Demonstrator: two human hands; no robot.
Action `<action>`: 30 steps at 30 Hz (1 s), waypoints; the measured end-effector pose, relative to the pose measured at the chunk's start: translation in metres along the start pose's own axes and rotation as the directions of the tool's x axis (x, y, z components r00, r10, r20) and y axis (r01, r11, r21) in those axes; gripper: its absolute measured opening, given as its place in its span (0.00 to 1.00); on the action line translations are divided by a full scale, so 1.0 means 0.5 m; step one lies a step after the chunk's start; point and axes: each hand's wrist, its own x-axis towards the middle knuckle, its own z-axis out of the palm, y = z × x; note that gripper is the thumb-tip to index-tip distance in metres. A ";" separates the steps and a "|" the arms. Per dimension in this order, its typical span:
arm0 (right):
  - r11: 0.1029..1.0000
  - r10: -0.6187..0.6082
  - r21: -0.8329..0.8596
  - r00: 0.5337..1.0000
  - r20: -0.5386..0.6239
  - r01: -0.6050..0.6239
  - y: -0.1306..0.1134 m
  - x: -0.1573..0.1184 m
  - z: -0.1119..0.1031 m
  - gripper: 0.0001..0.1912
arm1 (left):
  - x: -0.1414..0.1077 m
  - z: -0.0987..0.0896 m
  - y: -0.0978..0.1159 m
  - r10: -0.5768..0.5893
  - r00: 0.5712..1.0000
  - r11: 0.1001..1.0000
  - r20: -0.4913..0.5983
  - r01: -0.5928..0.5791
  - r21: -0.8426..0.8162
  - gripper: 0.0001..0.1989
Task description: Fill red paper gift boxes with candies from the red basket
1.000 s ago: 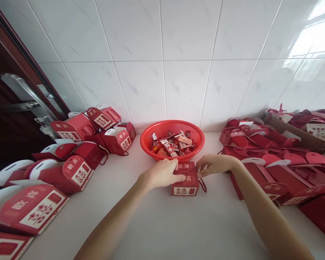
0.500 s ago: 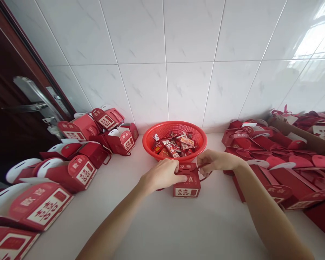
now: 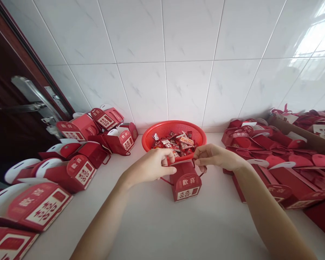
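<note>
A small red candy box (image 3: pixel 186 185) printed with Chinese characters stands on the white tabletop, its rounded flap facing me. At its left, my left hand (image 3: pixel 148 167) has curled fingers and a thumb set apart, the thumb tip at the box's upper left edge. A red cord (image 3: pixel 166 181) loops from the box beneath that hand. My right hand (image 3: pixel 218 157) has its fingers closed at the box's rear right corner; the exact grip is partly hidden. Right behind the box sits a red plastic basket (image 3: pixel 148 133) with wrapped candies (image 3: pixel 185 141) in it.
Several red boxes with raised flaps (image 3: pixel 43 206) line the left side, near a dark door with a metal handle (image 3: pixel 32 107). More red boxes (image 3: pixel 276 162) crowd the right, beside a cardboard carton (image 3: pixel 300 130). White wall tiles (image 3: pixel 189 86) rise behind.
The box's rounded flap has swung from the top down to the front. My left hand has shifted left, its thumb drawing back from the box top. My right hand has moved slightly up and left.
</note>
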 end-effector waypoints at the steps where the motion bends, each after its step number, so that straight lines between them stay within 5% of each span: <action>1: 1.000 0.005 -0.001 1.000 -0.018 -0.005 -0.003 -0.002 0.000 0.18 | -0.001 -0.005 -0.003 0.010 1.000 0.998 0.011 -0.009 -0.070 0.11; 7: 1.000 -0.019 -0.011 0.995 -0.102 0.018 -0.018 -0.012 0.008 0.17 | -0.002 -0.017 -0.009 0.077 0.997 0.957 -0.017 -0.079 -0.280 0.11; 18: 0.995 -0.102 0.006 0.992 -0.081 0.103 -0.018 -0.014 0.020 0.18 | -0.004 -0.005 0.010 0.022 0.999 0.993 -0.025 -0.024 -0.114 0.14; 25: 0.992 -0.119 -0.043 0.990 -0.076 0.116 -0.008 -0.008 0.032 0.17 | 0.015 0.032 0.014 -0.062 0.997 0.995 0.036 0.064 -0.078 0.35; 30: 0.991 -0.126 -0.061 0.990 -0.067 0.122 -0.008 -0.007 0.036 0.18 | 0.027 0.051 0.010 -0.051 0.999 0.997 0.011 0.050 0.059 0.19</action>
